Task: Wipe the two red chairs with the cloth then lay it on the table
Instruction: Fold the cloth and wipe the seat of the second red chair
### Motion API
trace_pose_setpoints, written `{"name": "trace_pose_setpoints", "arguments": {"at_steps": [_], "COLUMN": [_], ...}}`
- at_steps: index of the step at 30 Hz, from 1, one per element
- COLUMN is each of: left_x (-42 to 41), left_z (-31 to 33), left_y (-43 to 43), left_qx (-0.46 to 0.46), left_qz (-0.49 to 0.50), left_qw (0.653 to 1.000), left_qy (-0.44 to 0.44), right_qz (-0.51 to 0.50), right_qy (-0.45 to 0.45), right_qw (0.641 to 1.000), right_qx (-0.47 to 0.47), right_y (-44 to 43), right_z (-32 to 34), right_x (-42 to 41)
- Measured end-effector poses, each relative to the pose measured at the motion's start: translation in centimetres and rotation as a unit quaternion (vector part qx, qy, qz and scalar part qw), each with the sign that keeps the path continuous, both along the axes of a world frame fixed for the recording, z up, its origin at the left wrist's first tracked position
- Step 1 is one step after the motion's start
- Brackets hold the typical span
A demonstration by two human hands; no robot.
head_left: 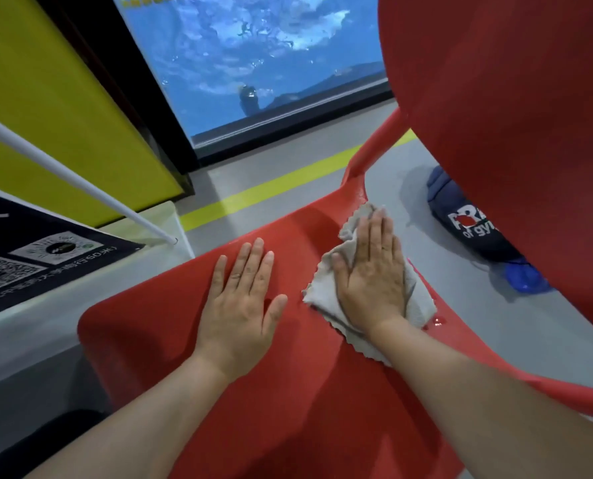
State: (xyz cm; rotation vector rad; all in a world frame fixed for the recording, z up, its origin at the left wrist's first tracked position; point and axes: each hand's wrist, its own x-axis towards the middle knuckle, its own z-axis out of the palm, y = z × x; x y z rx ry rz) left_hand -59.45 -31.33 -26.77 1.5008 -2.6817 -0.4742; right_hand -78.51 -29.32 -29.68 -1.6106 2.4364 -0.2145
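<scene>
From your head camera: your right hand [371,271] lies flat, fingers spread, pressing the cloth [326,295] onto the red chair [149,340] seat, its long axis running toward 11 o'clock. Your left hand [239,305], open and empty, braces the seat just beside at 9 o'clock.

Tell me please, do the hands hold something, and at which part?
Neither grips anything. The right hand lies flat on the middle of the cloth, pressing it onto the red chair; the left hand rests bare on the chair.
</scene>
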Motion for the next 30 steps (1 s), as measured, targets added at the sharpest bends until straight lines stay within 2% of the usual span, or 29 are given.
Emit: {"name": "trace_pose_setpoints", "arguments": {"at_steps": [9,12,15,19,21,30], "left_x": [7.7,9.7,10.7,9.5,8.0,-1.1], "left_z": [1.1,1.5,1.8,2.2,2.2,1.7], "left_y": [3.2,4.5,5.8,7.3,7.7,7.6], "left_qx": [0.009,0.022,0.039,0.048,0.047,0.012], "left_qz": [-0.003,0.005,0.005,0.004,0.002,0.023], "left_qw": [0.999,0.999,0.999,0.999,0.999,1.0], "left_qy": [-0.036,-0.028,-0.013,-0.011,-0.011,0.006], "right_qz": [0.111,0.168,0.27,0.389,0.38,0.209], "right_qy": [-0.053,-0.041,-0.014,0.008,0.001,0.008], "right_qw": [0.992,0.984,0.962,0.92,0.924,0.978], "right_qx": [0.028,0.035,0.047,0.053,0.048,0.009], "right_y": [6.2,8.8,11.9,13.7,13.3,6.2], "right_z": [1.4,2.2,2.8,2.8,2.7,0.7], "right_x": [9.5,13.1,14.8,11.6,9.3,0.2]}}
